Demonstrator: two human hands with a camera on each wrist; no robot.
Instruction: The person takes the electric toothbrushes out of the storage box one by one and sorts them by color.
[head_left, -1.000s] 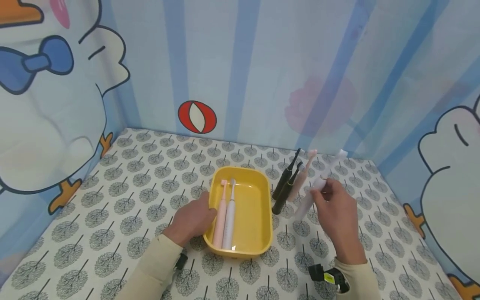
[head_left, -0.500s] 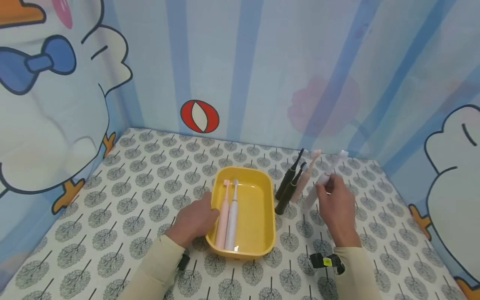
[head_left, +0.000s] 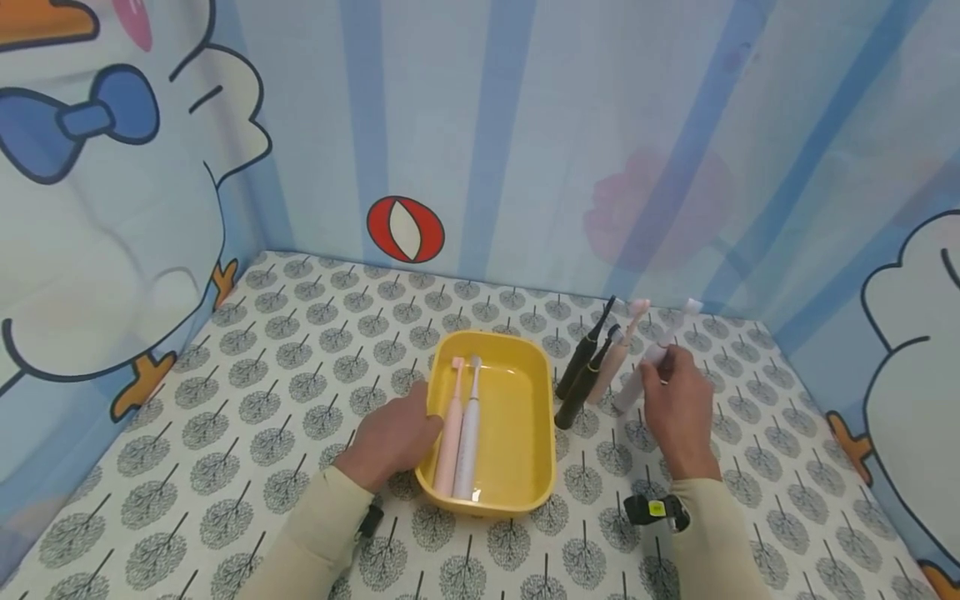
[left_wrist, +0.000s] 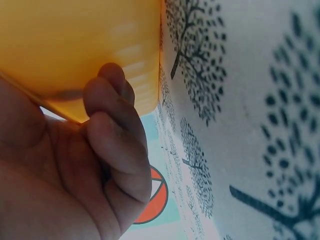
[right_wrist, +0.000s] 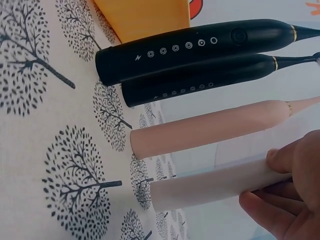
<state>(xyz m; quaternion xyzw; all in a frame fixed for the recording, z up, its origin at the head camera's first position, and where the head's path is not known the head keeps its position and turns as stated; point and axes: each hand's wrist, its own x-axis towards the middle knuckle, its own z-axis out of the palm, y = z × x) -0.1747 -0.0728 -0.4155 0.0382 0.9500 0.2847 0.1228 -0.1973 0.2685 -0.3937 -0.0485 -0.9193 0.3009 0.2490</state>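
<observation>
My left hand [head_left: 397, 433] grips the left rim of a yellow plastic tray [head_left: 517, 497], its fingers curled against the outer wall in the left wrist view. Inside lie a pink electric toothbrush [head_left: 450, 442] and a white-lilac electric toothbrush [head_left: 467, 446], side by side along the left. My right hand [head_left: 680, 408] pinches another white electric toothbrush [right_wrist: 210, 186] near the top of its handle, brush head up, base close to the cloth. Beside it, a pink electric toothbrush [right_wrist: 210, 129] and two black electric toothbrushes [right_wrist: 170, 55] stand upright in a group, right of the tray.
A white cloth [head_left: 285, 517] with grey tree prints covers the table. Behind it hangs a blue striped curtain [head_left: 480, 125] with cartoon ducks and a red ball print. The standing toothbrushes are close to the tray's right side.
My right hand has moved the white toothbrush slightly away from me and to the right, nearer the pink one's row. My left hand keeps its hold on the tray.
</observation>
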